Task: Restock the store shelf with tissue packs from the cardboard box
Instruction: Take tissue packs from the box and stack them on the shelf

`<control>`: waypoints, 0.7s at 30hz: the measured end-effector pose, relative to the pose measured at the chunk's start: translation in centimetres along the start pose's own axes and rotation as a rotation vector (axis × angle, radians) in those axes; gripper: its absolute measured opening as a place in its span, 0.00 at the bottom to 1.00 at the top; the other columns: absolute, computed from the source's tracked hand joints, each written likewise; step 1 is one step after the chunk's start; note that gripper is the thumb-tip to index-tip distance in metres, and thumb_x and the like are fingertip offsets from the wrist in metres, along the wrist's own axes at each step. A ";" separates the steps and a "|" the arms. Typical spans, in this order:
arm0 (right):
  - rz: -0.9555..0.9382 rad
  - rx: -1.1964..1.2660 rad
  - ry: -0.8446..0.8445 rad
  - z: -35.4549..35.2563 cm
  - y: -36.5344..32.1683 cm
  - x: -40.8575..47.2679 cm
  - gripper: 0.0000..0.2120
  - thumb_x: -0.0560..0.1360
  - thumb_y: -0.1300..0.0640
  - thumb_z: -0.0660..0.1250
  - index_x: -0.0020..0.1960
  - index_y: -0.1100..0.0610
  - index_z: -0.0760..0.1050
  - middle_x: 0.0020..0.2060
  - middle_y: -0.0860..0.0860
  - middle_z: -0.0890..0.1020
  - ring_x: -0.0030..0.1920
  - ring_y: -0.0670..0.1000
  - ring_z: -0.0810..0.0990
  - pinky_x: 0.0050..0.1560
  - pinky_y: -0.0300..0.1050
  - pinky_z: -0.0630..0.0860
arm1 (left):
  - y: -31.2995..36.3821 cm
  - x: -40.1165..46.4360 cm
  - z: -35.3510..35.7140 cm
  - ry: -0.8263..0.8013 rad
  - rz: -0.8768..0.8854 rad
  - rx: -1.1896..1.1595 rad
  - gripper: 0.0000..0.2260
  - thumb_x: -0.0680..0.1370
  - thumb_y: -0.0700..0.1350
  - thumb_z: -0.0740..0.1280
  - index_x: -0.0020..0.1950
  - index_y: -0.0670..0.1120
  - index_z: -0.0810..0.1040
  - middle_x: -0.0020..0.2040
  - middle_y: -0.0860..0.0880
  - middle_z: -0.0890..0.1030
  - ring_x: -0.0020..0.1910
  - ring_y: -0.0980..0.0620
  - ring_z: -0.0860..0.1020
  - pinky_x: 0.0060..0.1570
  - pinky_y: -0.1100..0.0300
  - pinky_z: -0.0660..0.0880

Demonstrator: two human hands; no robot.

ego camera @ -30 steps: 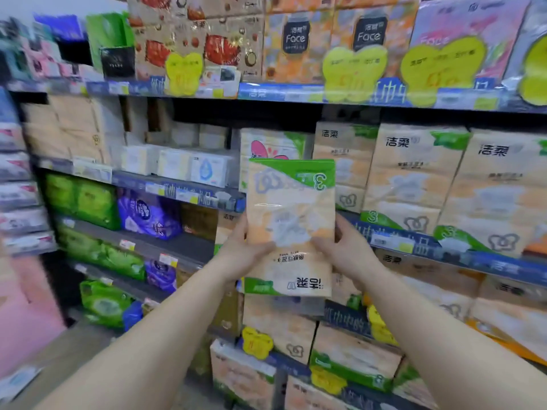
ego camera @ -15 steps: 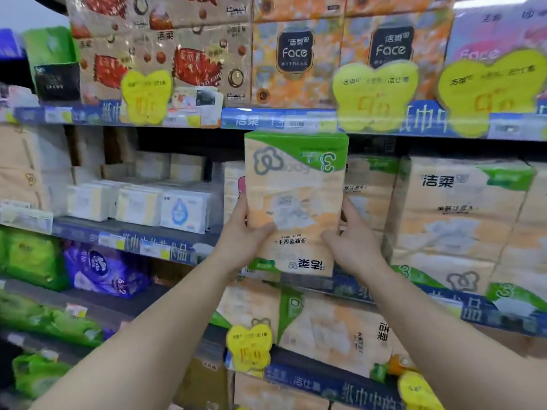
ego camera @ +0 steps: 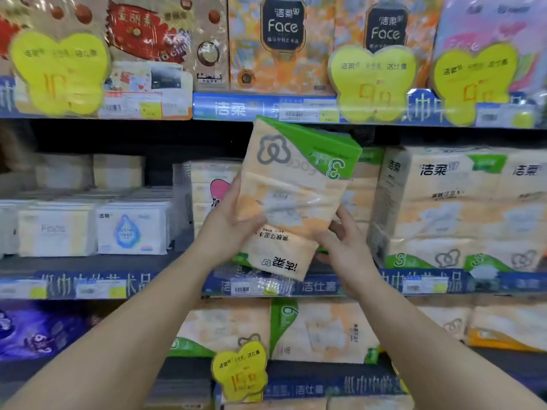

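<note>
Tissue pack at the shelf

We grip the tilted tissue pack [ego camera: 293, 199] mid-frame; left hand [ego camera: 229, 229] holds its side, right hand [ego camera: 344, 250] pinches its lower edge.

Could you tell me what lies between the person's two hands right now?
In the head view, the tissue pack lies between the left hand and the right hand.

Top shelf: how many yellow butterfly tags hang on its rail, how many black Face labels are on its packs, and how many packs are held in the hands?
Yellow butterfly tags: 3
Black Face labels: 2
Tissue pack, held by the left hand and right hand: 1
Total: 6
</note>
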State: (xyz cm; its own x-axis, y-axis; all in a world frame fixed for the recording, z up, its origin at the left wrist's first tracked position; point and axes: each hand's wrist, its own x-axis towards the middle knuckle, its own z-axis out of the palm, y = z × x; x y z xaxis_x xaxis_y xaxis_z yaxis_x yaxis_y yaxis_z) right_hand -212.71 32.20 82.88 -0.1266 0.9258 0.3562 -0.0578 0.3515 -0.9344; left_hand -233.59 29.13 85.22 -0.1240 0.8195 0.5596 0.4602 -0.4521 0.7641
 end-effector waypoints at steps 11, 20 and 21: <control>-0.368 -0.506 0.249 -2.9 -2.6 2.3 0.47 0.68 0.51 0.76 0.78 0.50 0.51 0.75 0.46 0.61 0.72 0.43 0.60 0.71 0.41 0.59 | 3.5 3.4 -3.6 -0.190 0.052 0.519 0.36 0.74 0.44 0.71 0.72 0.71 0.56 0.62 0.59 0.75 0.59 0.56 0.75 0.54 0.62 0.70; 0.001 -0.512 -0.011 -4.1 2.4 2.0 0.40 0.71 0.48 0.73 0.76 0.49 0.56 0.67 0.51 0.73 0.62 0.51 0.75 0.63 0.51 0.75 | 3.4 2.4 -0.2 0.005 0.260 1.023 0.28 0.74 0.52 0.70 0.72 0.58 0.67 0.70 0.53 0.73 0.72 0.49 0.66 0.74 0.47 0.52; 0.010 -0.497 -0.011 -4.2 2.5 2.1 0.40 0.70 0.48 0.73 0.76 0.49 0.56 0.67 0.52 0.73 0.63 0.52 0.74 0.63 0.53 0.75 | 2.6 1.1 -0.4 0.155 0.218 0.913 0.33 0.72 0.53 0.73 0.74 0.56 0.64 0.73 0.51 0.69 0.74 0.48 0.62 0.75 0.47 0.51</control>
State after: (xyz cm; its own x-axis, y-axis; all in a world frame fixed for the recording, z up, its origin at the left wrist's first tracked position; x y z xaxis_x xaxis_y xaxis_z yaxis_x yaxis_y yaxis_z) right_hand -209.00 35.62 81.27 -0.1350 0.9288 0.3451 0.4225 0.3690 -0.8278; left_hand -232.83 28.75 87.97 -0.0399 0.6639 0.7467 0.9880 -0.0855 0.1288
